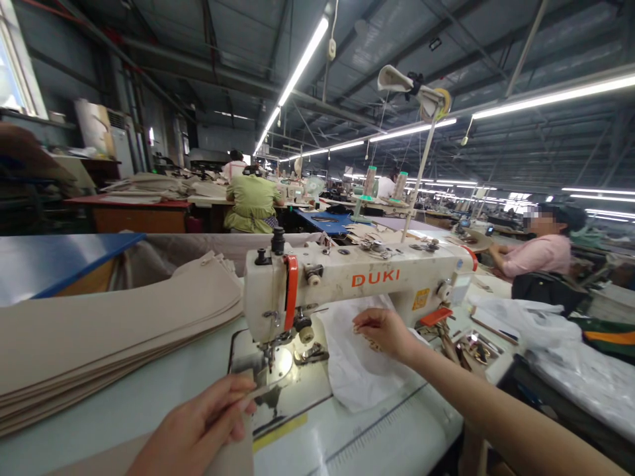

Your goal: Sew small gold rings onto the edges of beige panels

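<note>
My left hand [206, 420] is closed in front of the sewing machine [342, 277], the fingers pinching a narrow beige strip [262, 390]. Under that hand lies a beige fabric panel [233, 456], partly covered by it. To the right, my right hand [384, 332] is over a white sheet or bag [350, 373] beneath the machine's arm. Its fingertips pinch a small light-coloured piece [356, 328], too small to name exactly. Several small gold-toned pieces [372, 344] lie below the palm. The needle and presser foot [270, 357] stand just beyond my left hand.
A stack of beige panels [119, 330] fills the table's left side. On the right are an open box of small metal parts [476, 347] and clear plastic bags [570, 350]. A thread stand [419, 172] rises behind the machine. Co-workers [253, 198] sit farther off.
</note>
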